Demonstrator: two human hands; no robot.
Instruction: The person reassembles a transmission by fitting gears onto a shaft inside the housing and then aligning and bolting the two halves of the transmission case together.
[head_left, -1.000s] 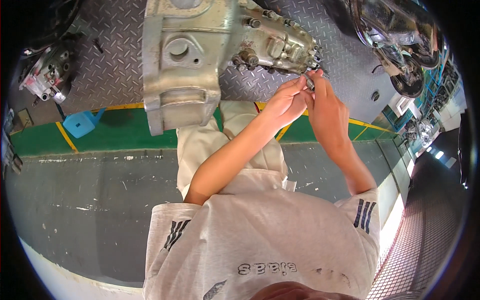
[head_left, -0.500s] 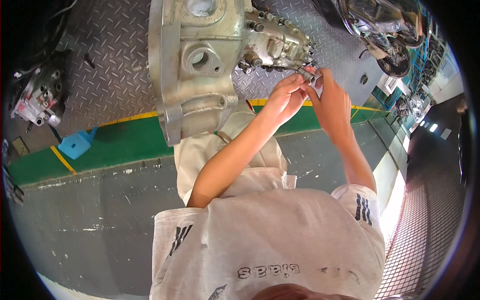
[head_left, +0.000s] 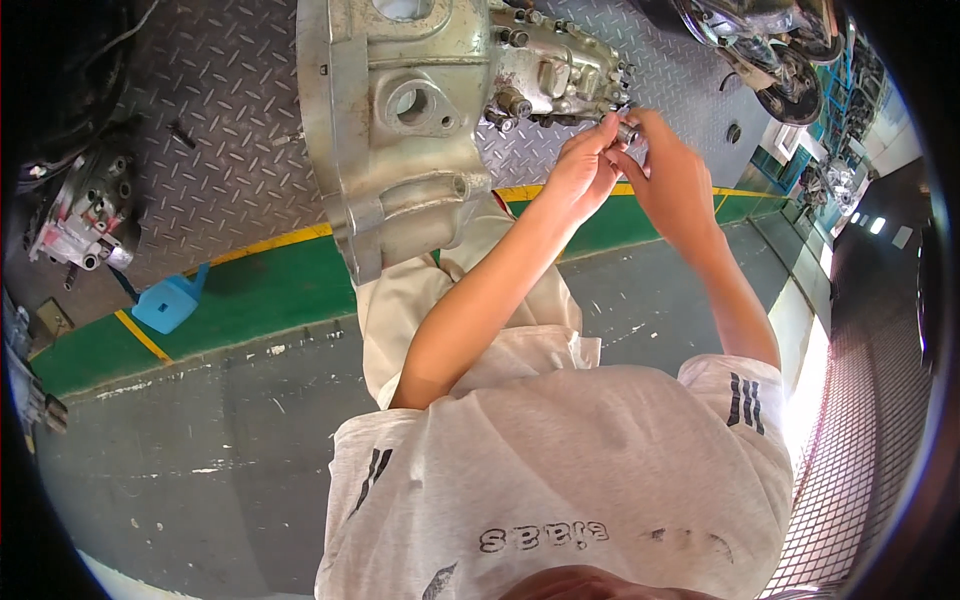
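Observation:
A small cylindrical metal part (head_left: 627, 134), perhaps a socket, is held between the fingertips of both hands. My left hand (head_left: 585, 172) pinches it from the left, with its thumb and fingers closed. On the other side, my right hand (head_left: 676, 178) has its fingers bent round the part's end, which is partly hidden. Just beyond my hands lies the ribbed gearbox section (head_left: 560, 75), with several bolts along its edges. It joins a large silver bell housing (head_left: 430, 155) to the left, which has round openings.
The gearbox rests on a diamond-plate metal surface (head_left: 230, 150). At the left sit another dismantled metal assembly (head_left: 90, 215) and a light-blue plastic object (head_left: 168, 303). A dark small ring (head_left: 733, 133) lies to the right, below more machinery (head_left: 785, 85). Mesh fencing (head_left: 850, 450) runs along the right.
My hands and the metal part have shifted slightly up and to the right in the picture. The whole view has turned a little; both hands keep their hold on the part.

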